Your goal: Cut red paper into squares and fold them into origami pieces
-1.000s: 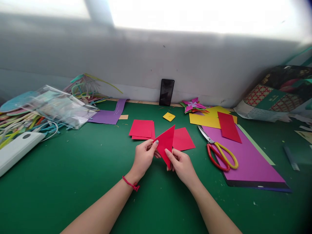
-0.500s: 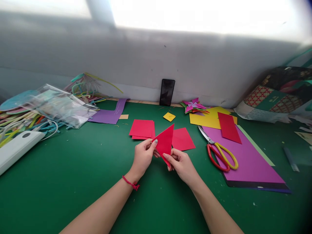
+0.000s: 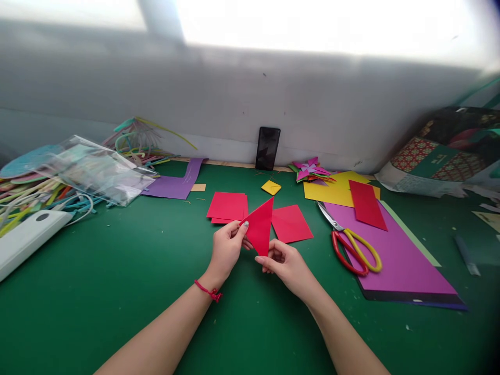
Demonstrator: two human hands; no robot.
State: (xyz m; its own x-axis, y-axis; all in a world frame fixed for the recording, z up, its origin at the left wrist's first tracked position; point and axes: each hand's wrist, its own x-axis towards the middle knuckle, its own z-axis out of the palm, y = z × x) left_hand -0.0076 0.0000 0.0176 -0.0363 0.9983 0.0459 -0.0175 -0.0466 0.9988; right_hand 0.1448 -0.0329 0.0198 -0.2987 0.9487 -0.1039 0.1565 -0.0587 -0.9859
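Note:
A folded red paper triangle (image 3: 261,226) is held up off the green table, one corner pointing upward. My left hand (image 3: 227,246) pinches its left corner, thumb in front and fingers behind. At the bottom corner, my right hand (image 3: 287,263) closes thumb and fingers on the paper. Behind my left hand lies a small stack of red squares (image 3: 226,205). A single red square (image 3: 292,224) rests on the table beyond my right hand.
Scissors (image 3: 349,245) lie on purple sheets (image 3: 398,260) at right, near yellow paper (image 3: 328,190) and a red strip (image 3: 367,204). A phone (image 3: 267,148) leans on the wall. Left are purple paper (image 3: 172,187), a clear bag (image 3: 105,169) and a white power strip (image 3: 29,239).
Both hands and the red triangle have shifted slightly left. My right hand's grip now sits at the very bottom tip, showing more of the paper.

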